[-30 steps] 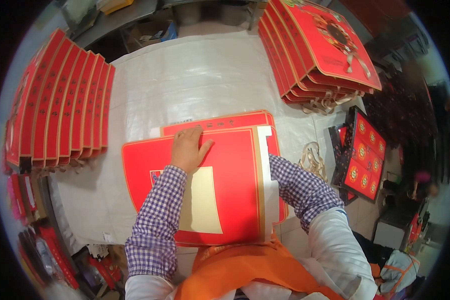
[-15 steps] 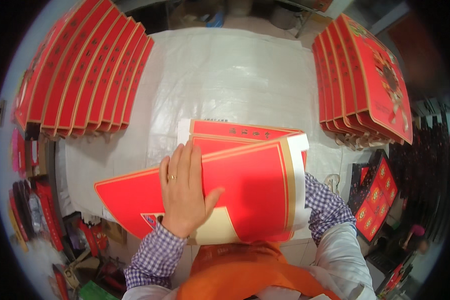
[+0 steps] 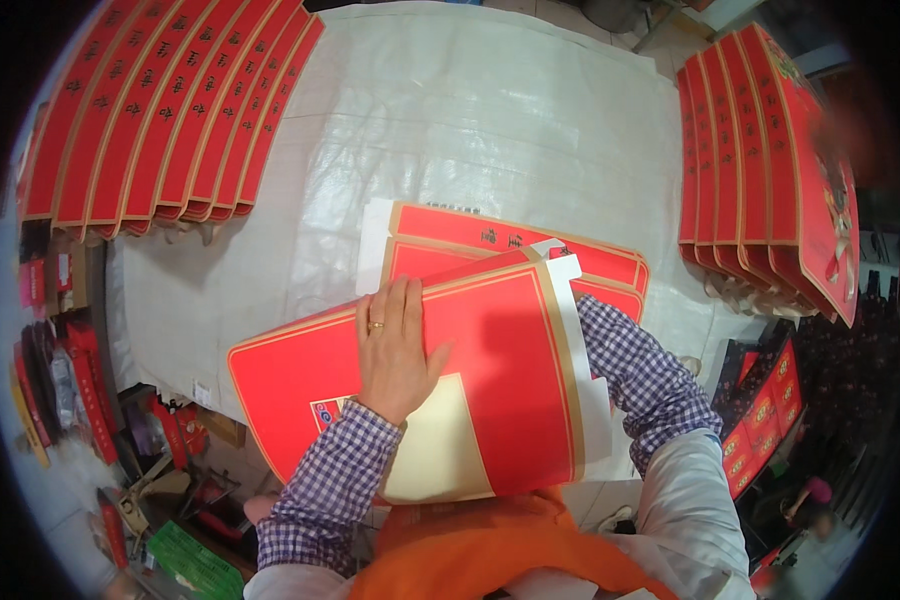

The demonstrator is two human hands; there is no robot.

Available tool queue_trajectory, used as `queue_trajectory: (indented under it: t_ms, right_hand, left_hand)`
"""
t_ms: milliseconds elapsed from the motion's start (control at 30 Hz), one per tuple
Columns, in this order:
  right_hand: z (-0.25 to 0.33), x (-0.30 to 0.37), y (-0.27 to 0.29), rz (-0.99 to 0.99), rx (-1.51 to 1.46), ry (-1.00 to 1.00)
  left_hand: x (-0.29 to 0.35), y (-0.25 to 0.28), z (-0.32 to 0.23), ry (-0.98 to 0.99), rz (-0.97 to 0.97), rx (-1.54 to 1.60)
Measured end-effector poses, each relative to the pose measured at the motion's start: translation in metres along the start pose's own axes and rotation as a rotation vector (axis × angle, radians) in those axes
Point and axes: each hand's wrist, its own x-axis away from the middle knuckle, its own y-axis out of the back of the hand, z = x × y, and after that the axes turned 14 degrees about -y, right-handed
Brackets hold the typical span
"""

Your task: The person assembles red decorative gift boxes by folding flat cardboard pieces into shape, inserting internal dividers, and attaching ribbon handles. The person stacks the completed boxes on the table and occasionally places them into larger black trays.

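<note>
Flat on top of a red cardboard sheet [image 3: 490, 370] rests the left hand [image 3: 395, 345], palm down, its fingers [image 3: 390, 310] held close together and pointing away from the person, the thumb spread out to the right. A ring sits on one finger. It presses on the sheet rather than gripping it. Beneath the heel of the palm and toward the wrist, the sheet carries a cream-coloured panel [image 3: 440, 450], and a gold border runs along its edges. Just left of the wrist a small printed mark [image 3: 325, 412] shows on the red surface.

Beyond the fingertips, a stack of similar flat red sheets [image 3: 515, 240] lies on the white woven table cover [image 3: 470, 120], partly under the held sheet. The right forearm, in a checked sleeve [image 3: 640, 375], runs under the sheet's right edge; the right hand itself is hidden behind the cardboard, so I cannot tell how its fingers stand.

Far to the left of the fingers, a row of folded red boxes [image 3: 160, 110] leans in an overlapping fan. Far to the right, a second such row [image 3: 760, 170] stands on edge.
</note>
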Motion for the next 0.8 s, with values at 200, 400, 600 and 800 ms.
queue_trajectory:
  t_ms: [200, 400, 600, 800]
  right_hand:
    - [0.004, -0.036, 0.013, -0.004, -0.012, 0.008]
    - [-0.011, -0.055, 0.025, 0.002, -0.025, 0.004]
    - [-0.046, -0.027, 0.033, 0.032, -0.040, -0.019]
    - [-0.070, -0.008, 0.044, 0.068, -0.074, -0.017]
  left_hand:
    - [0.001, -0.040, 0.018, 0.113, -0.009, -0.023]
    - [0.014, -0.049, -0.009, 0.138, -0.001, 0.076]
    - [0.039, -0.022, -0.064, 0.056, -0.008, 0.152]
    - [0.069, 0.015, -0.084, 0.059, -0.071, 0.063]
